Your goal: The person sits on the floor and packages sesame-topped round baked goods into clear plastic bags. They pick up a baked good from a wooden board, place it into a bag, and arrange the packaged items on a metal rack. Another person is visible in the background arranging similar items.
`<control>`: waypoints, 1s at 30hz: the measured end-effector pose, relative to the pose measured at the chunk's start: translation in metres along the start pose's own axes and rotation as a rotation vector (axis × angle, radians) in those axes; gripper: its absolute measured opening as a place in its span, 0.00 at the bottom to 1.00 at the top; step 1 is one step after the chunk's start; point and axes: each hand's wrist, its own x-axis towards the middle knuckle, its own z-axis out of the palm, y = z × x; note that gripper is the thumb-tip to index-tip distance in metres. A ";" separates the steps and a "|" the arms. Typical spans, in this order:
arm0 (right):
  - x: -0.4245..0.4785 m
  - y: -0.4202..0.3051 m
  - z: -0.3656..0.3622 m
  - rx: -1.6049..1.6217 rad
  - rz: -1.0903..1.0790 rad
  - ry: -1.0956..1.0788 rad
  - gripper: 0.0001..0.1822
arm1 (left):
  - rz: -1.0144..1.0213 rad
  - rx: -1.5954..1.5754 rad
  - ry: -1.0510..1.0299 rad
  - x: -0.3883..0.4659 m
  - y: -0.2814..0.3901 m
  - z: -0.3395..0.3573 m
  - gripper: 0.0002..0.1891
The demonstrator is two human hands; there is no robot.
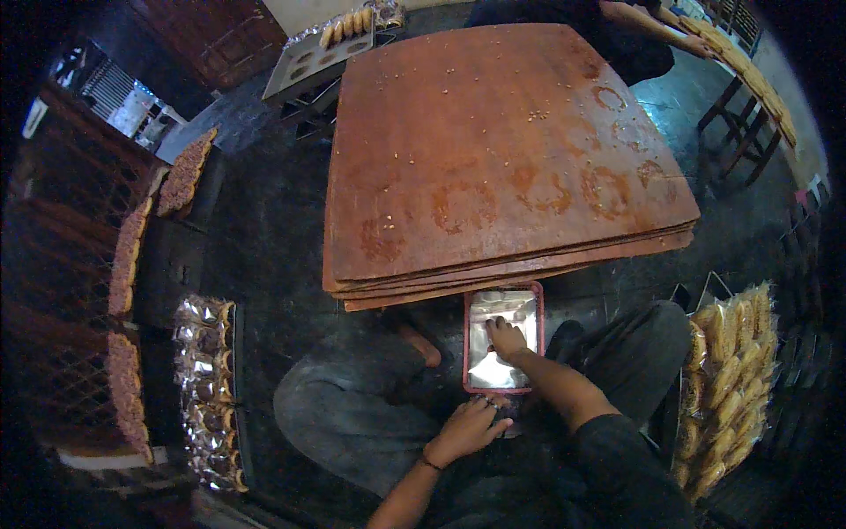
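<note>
A rectangular tray-like piece with a shiny metal surface and a reddish-pink rim [466,344] lies on the floor between my bent legs. Over its middle, my right hand [507,339] reaches in from the right with fingers bent down at the metal. Whether anything is under those fingertips cannot be seen. My left hand [470,426] is at the near end of the piece, palm down, thumb apart from the fingers and holding nothing visible. Beneath it is a dark part, mostly covered by the hand.
Ahead stands a stack of reddish-brown boards [502,145] with crumbs and ring marks. Wrapped baked goods [730,383] lie at right, foil-like wrapped pieces [205,390] at left. Topped slabs [131,258] line the far left. A baking tray [310,69] is behind; another person's arm [661,30] reaches to flat pieces.
</note>
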 end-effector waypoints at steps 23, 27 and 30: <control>-0.216 -0.077 -0.277 0.364 -0.848 0.148 0.35 | 0.245 -1.542 -0.074 -0.007 0.076 -0.127 0.37; -0.227 -0.083 -0.253 0.521 -0.849 0.335 0.35 | 0.389 -1.417 -0.262 -0.014 0.107 -0.123 0.40; -0.225 -0.099 -0.262 0.789 -0.715 0.497 0.42 | 0.670 -1.441 -0.065 -0.017 0.099 -0.108 0.45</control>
